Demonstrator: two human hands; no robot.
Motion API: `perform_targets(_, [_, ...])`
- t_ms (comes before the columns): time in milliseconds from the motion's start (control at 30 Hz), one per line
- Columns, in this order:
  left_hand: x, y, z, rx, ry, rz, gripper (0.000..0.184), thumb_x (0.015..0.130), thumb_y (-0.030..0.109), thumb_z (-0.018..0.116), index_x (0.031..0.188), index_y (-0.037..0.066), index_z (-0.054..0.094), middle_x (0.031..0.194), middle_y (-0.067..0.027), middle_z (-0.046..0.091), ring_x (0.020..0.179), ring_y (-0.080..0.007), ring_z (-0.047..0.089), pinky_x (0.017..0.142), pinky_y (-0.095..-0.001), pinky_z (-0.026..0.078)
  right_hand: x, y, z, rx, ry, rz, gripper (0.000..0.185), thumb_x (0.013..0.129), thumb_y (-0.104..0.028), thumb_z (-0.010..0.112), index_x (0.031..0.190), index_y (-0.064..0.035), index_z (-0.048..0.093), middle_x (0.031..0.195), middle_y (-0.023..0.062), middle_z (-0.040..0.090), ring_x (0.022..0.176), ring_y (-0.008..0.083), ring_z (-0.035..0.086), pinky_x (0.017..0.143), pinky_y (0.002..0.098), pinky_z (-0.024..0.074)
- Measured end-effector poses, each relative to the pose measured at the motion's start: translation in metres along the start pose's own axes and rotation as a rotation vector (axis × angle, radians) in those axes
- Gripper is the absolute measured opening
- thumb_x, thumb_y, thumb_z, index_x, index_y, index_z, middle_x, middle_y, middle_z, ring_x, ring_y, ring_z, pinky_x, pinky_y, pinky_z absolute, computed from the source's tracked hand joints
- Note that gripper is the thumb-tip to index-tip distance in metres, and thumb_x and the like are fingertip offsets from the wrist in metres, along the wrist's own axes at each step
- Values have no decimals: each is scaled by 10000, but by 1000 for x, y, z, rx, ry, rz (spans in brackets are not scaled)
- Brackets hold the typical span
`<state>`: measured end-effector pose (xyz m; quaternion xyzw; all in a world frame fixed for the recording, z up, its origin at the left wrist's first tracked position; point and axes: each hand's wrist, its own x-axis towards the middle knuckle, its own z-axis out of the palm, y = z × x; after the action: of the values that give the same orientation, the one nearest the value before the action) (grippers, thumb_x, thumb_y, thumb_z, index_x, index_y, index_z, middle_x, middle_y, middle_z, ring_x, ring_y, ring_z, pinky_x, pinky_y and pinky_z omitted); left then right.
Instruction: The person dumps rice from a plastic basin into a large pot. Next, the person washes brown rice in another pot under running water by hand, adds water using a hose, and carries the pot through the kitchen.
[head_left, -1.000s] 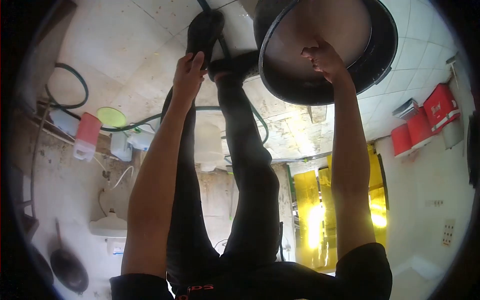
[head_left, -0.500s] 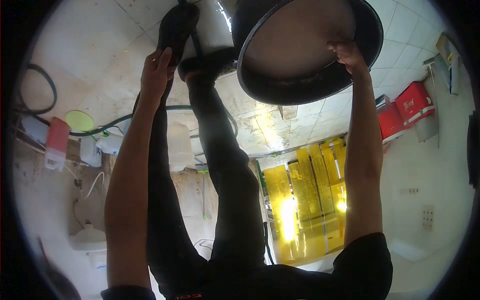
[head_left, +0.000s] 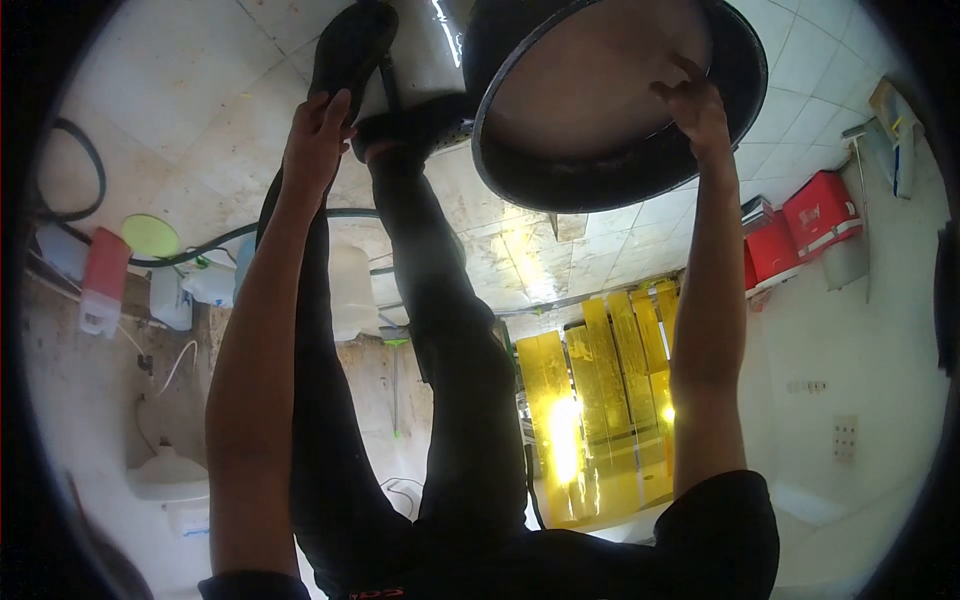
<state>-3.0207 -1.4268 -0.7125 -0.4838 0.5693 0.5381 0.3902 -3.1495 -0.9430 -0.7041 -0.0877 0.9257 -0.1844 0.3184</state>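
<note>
My left hand point(head_left: 316, 145) is at the ankle of my left leg, just below the black shoe point(head_left: 352, 55). Its fingers are apart, and whether it touches the trouser leg I cannot tell. My right hand point(head_left: 697, 115) is over a large round black tub point(head_left: 600, 190) at the top right. Those fingers are spread, with nothing visible between them. Cloudy greyish-brown liquid point(head_left: 590, 90) fills much of the tub. My other dark shoe point(head_left: 420, 125) stands on the tiles to the tub's left.
A dark hose point(head_left: 235, 233) runs over the tiled floor point(head_left: 190, 110). Plastic jugs, a red-capped container point(head_left: 105, 270) and a lime-green disc point(head_left: 150, 235) line the left. Yellow transparent strips point(head_left: 600, 400) hang behind me. Red boxes point(head_left: 820, 210) are at the right.
My left hand has loosened, its fingers now spreading near the ankle. My right hand has opened from a curled shape over the tub. The view has shifted slightly.
</note>
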Motion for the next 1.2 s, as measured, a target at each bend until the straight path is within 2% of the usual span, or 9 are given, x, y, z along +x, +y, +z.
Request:
perform_targets(200, [-3, -6, 9, 16, -16, -5, 652, 870, 451, 671, 1303, 17, 451, 1070, -93, 639, 814, -136, 643, 701, -265, 498, 37, -131, -8, 383, -350, 454, 377, 751, -221, 709, 1112, -114, 693, 716, 49, 624, 653, 108, 546, 674, 255, 444])
perform_targets(300, [-3, 0, 14, -21, -16, 3, 669, 860, 461, 681, 1306, 19, 451, 1079, -101, 634, 812, -139, 645, 709, -267, 501, 51, -78, 45, 1007, -439, 283, 451, 805, -166, 630, 1199, 37, 547, 769, 154, 664, 762, 314, 659, 709, 372, 528])
perform_targets(400, [-6, 7, 15, 32, -1, 18, 678, 851, 464, 690, 1306, 19, 457, 1086, -113, 629, 813, -145, 654, 714, -265, 504, 54, -98, 33, 747, -356, 413, 648, 752, -119, 690, 1301, 105, 428, 726, 109, 638, 720, 229, 647, 668, 299, 518])
perform_targets(467, [-6, 9, 16, 83, 8, 38, 677, 850, 463, 691, 1304, 18, 460, 1083, -113, 629, 813, -147, 657, 711, -264, 505, 57, -42, 76, 33, -235, -299, 823, 723, -107, 726, 1385, 113, 289, 739, 101, 637, 735, 202, 641, 700, 262, 511])
perform_targets(533, [-5, 6, 18, 67, 7, 36, 671, 851, 462, 690, 1299, 15, 466, 1083, -116, 628, 814, -148, 659, 708, -262, 506, 63, -51, 68, 71, -302, -225, 896, 722, -142, 747, 1443, 26, 243, 841, 127, 647, 839, 205, 633, 838, 253, 456])
perform_targets(600, [-6, 3, 19, 68, 6, 34, 657, 853, 458, 689, 1289, 15, 478, 1079, -114, 629, 810, -149, 660, 707, -263, 509, 64, -70, 42, 864, -535, 655, 867, 747, -225, 754, 1475, -155, 289, 1033, 187, 669, 1030, 239, 620, 1081, 273, 353])
perform_targets(733, [-15, -13, 31, -19, -37, 34, 563, 877, 419, 672, 1248, 24, 522, 1057, -95, 633, 789, -146, 654, 712, -269, 514, 49, -115, 18, 433, -326, 543, 448, 763, -252, 719, 1190, -134, 652, 684, 53, 620, 695, 147, 587, 727, 269, 462])
perform_targets(967, [-74, 23, 80, -106, -363, 115, 415, 920, 302, 640, 1190, 3, 535, 1017, -69, 639, 862, -135, 620, 748, -269, 500, -57, -120, -37, 33, -41, 419, 536, 734, -327, 746, 1178, -73, 585, 1130, 147, 638, 1150, 324, 527, 961, 420, 423])
perform_targets(1200, [-81, 50, 124, 493, -74, 255, 329, 832, 303, 730, 859, 21, 562, 725, -84, 605, 729, -154, 622, 697, -301, 487, -98, -8, -77, 108, 311, 834, 538, 801, -324, 715, 1225, -29, 564, 1036, 218, 635, 1049, 372, 575, 931, 434, 451])
